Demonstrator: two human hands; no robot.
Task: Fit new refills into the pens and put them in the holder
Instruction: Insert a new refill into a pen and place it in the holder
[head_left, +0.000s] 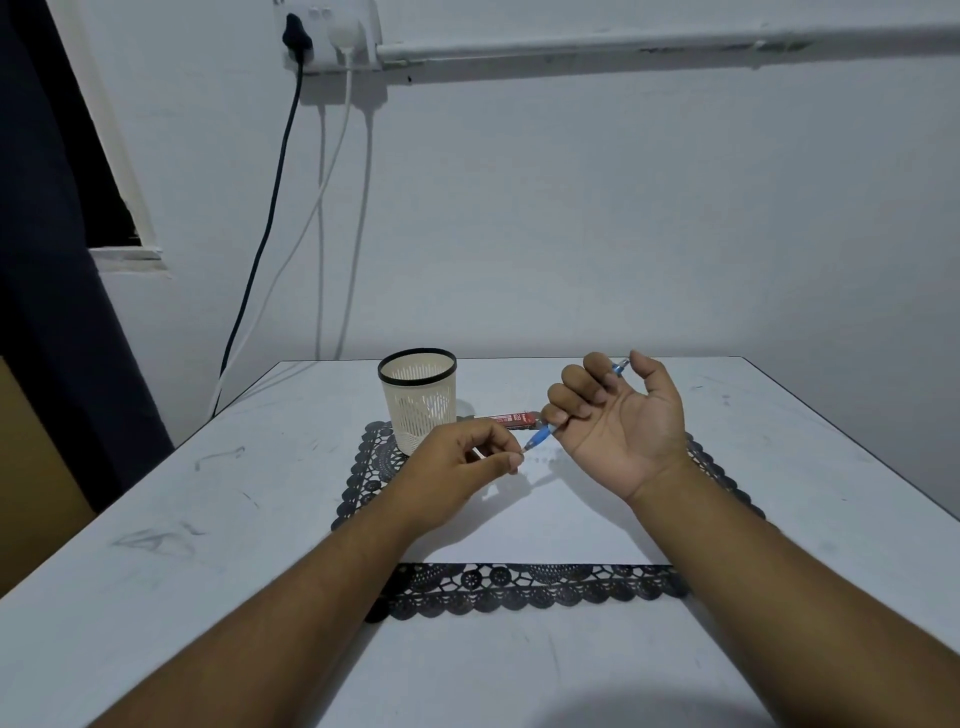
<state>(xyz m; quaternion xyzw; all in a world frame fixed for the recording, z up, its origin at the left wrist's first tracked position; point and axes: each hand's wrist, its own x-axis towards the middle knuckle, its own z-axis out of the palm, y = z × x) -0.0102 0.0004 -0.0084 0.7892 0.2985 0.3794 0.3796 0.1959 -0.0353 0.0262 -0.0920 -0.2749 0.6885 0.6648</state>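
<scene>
Pale wall behind, with a socket plate (327, 36) at the upper left of the frame, a black cable (270, 218) and white cables (332, 156) hanging from it down behind a white table (182, 519). On the table, in the middle of the frame, a white placemat with a black lace border (519, 590). At the mat's upper left corner, a cream mesh pen holder (418, 400) with a black rim, upright, nothing visible inside. Just right of the holder, a red refill pack (511, 419) lying flat, partly hidden behind the fingers. Right hand (618, 421) raised palm-up above the mat, right of centre, fingers curled around a blue pen (540, 435); blue tip end sticking out lower left past the little finger, clear-and-blue back end showing upper right between forefinger and thumb. Left hand (457, 478) left of centre, knuckles up, thumb and forefinger pinching something thin right at the pen's tip; too small to tell whether a refill or the tip itself. Both forearms bare, reaching in from the bottom edge of the frame.
</scene>
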